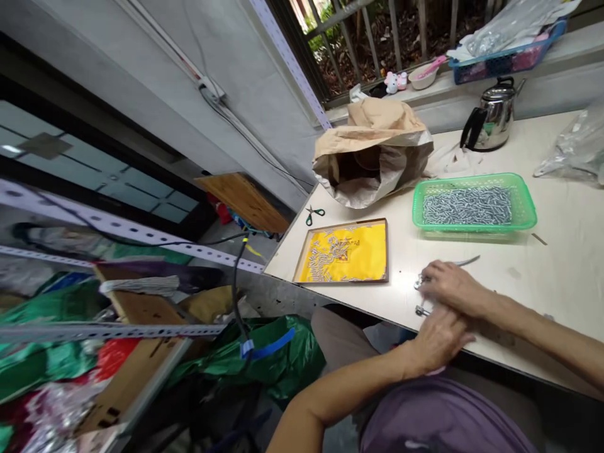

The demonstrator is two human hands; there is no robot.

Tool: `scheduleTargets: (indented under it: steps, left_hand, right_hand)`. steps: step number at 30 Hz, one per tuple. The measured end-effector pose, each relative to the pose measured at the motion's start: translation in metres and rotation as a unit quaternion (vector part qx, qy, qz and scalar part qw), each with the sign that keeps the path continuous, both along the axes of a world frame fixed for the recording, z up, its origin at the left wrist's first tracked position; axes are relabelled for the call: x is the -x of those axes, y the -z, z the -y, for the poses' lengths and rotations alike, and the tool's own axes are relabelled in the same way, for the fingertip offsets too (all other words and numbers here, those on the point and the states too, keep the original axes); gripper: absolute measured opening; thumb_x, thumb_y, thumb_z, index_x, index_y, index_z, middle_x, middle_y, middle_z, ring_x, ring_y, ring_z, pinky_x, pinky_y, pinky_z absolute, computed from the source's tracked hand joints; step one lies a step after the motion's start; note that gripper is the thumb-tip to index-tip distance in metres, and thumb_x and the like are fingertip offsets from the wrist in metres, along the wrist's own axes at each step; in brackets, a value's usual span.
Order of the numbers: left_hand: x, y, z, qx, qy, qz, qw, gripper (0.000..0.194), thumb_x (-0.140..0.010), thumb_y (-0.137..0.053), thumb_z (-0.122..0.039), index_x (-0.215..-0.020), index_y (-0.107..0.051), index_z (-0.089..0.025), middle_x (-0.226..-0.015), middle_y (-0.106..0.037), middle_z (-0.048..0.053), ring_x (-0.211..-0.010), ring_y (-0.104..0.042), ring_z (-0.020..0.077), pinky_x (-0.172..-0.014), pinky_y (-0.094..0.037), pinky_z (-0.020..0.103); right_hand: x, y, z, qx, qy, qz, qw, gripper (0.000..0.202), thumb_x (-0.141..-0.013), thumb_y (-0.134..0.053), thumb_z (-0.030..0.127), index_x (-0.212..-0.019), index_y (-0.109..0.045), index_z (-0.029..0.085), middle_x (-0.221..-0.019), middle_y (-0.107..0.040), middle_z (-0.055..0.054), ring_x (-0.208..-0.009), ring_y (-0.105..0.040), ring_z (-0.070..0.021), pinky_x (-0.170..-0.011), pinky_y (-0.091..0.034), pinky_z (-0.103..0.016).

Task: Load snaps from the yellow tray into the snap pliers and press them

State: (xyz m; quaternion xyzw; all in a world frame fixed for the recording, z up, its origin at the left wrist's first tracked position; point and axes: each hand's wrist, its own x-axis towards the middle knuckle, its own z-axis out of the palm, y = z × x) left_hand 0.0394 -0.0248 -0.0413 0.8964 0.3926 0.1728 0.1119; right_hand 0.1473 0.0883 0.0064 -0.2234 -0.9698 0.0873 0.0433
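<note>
My right hand (446, 286) reaches in from the right, fingers bent together over a small shiny metal part (418, 282) at the table's front edge. Just below and partly under it, my left hand (443, 336) is closed, its fingertips largely hidden. A second small metal piece (422, 311) shows by the left fingers; whether they grip it is unclear. Behind the right hand a thin grey strip (468, 260) sticks out. To the left lies a shallow box tray (387, 251) with a yellow bottom and many small silvery pins (321, 261).
A green plastic basket (526, 207) full of small metal pins stands beyond my hands. Behind are an open brown paper bag (372, 135), green-handled scissors (314, 214), a steel kettle (495, 119) and a clear plastic bag (576, 151). The table's edge (406, 325) runs below my hands.
</note>
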Motion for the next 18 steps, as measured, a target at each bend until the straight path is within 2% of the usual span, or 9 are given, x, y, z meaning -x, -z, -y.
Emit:
scheduleTargets:
  steps: [3, 5, 7, 9, 11, 12, 13, 15, 18]
  left_hand:
    - [0.015, -0.001, 0.018, -0.042, 0.073, -0.009, 0.996, 0.025, -0.096, -0.044, -0.027, -0.108, -0.064, -0.018, -0.096, -0.069, 0.007, -0.093, -0.065, 0.0152, -0.09, -0.053, 0.027]
    - [0.039, -0.004, 0.021, -0.092, 0.047, -0.001, 0.995, 0.025, -0.096, -0.043, -0.024, -0.108, -0.065, -0.02, -0.093, -0.069, 0.005, -0.087, -0.064, 0.0126, -0.085, -0.054, 0.024]
    - [0.075, -0.012, 0.011, -0.131, -0.055, 0.011, 0.99, 0.024, -0.095, -0.044, -0.021, -0.103, -0.066, -0.019, -0.088, -0.069, 0.005, -0.08, -0.064, 0.0129, -0.077, -0.055, 0.025]
    - [0.117, -0.023, -0.009, -0.126, -0.218, 0.003, 0.968, 0.021, -0.094, -0.046, -0.019, -0.095, -0.067, -0.017, -0.085, -0.068, 0.008, -0.079, -0.063, 0.0153, -0.073, -0.053, 0.027]
    - [0.156, -0.036, -0.035, -0.079, -0.394, -0.034, 0.915, 0.018, -0.092, -0.05, -0.018, -0.085, -0.067, -0.015, -0.084, -0.067, 0.009, -0.082, -0.062, 0.0177, -0.075, -0.052, 0.03]
    - [0.172, -0.041, -0.047, -0.048, -0.461, -0.054, 0.884, 0.017, -0.091, -0.052, -0.017, -0.084, -0.068, -0.015, -0.085, -0.067, 0.009, -0.085, -0.062, 0.0188, -0.077, -0.051, 0.03]
    - [0.185, -0.045, -0.058, -0.015, -0.51, -0.073, 0.857, 0.017, -0.09, -0.054, -0.019, -0.083, -0.068, -0.014, -0.087, -0.067, 0.01, -0.088, -0.062, 0.0198, -0.079, -0.05, 0.031]
    - [0.201, -0.05, -0.076, 0.053, -0.566, -0.104, 0.816, 0.019, -0.09, -0.055, -0.024, -0.084, -0.069, -0.014, -0.092, -0.068, 0.011, -0.093, -0.062, 0.0217, -0.08, -0.048, 0.031]
    - [0.207, -0.05, -0.092, 0.128, -0.592, -0.129, 0.785, 0.022, -0.089, -0.056, -0.029, -0.086, -0.07, -0.012, -0.092, -0.069, 0.013, -0.094, -0.064, 0.0239, -0.078, -0.047, 0.03]
  right_hand:
    - [0.023, 0.01, 0.01, 0.002, -0.071, 0.014, 0.997, 0.019, -0.085, -0.056, 0.012, -0.072, -0.065, 0.022, -0.092, -0.064, -0.006, -0.093, -0.052, -0.0214, -0.069, -0.036, -0.031]
    - [0.034, 0.021, 0.011, -0.002, -0.081, 0.0, 0.997, 0.021, -0.084, -0.055, 0.008, -0.067, -0.062, 0.02, -0.087, -0.064, -0.007, -0.088, -0.053, -0.0206, -0.067, -0.038, -0.031]
    - [0.039, 0.026, 0.01, 0.007, -0.084, -0.059, 0.995, 0.021, -0.086, -0.052, 0.009, -0.071, -0.061, 0.02, -0.085, -0.064, -0.006, -0.084, -0.055, -0.0197, -0.066, -0.041, -0.031]
    - [0.038, 0.02, 0.007, 0.018, -0.077, -0.166, 0.983, 0.021, -0.091, -0.045, 0.013, -0.079, -0.06, 0.021, -0.083, -0.064, -0.005, -0.08, -0.057, -0.0182, -0.066, -0.044, -0.03]
    - [0.031, 0.003, -0.003, 0.006, -0.039, -0.291, 0.956, 0.021, -0.095, -0.039, 0.017, -0.091, -0.059, 0.022, -0.084, -0.064, -0.005, -0.078, -0.059, -0.0171, -0.067, -0.047, -0.03]
    - [0.024, -0.009, -0.011, -0.015, -0.006, -0.34, 0.94, 0.019, -0.096, -0.039, 0.019, -0.095, -0.058, 0.022, -0.084, -0.064, -0.004, -0.077, -0.06, -0.0172, -0.067, -0.048, -0.031]
    - [0.016, -0.021, -0.02, -0.043, 0.032, -0.374, 0.926, 0.016, -0.096, -0.041, 0.022, -0.098, -0.057, 0.023, -0.085, -0.064, -0.005, -0.077, -0.06, -0.0181, -0.067, -0.048, -0.032]
    - [-0.003, -0.042, -0.042, -0.12, 0.119, -0.374, 0.912, 0.016, -0.095, -0.045, 0.032, -0.098, -0.057, 0.023, -0.083, -0.063, -0.006, -0.075, -0.06, -0.0219, -0.064, -0.048, -0.036]
    - [-0.028, -0.056, -0.063, -0.198, 0.225, -0.243, 0.923, 0.052, -0.097, -0.018, 0.047, -0.102, -0.06, 0.017, -0.086, -0.059, -0.018, -0.079, -0.057, -0.0354, -0.061, -0.045, -0.048]
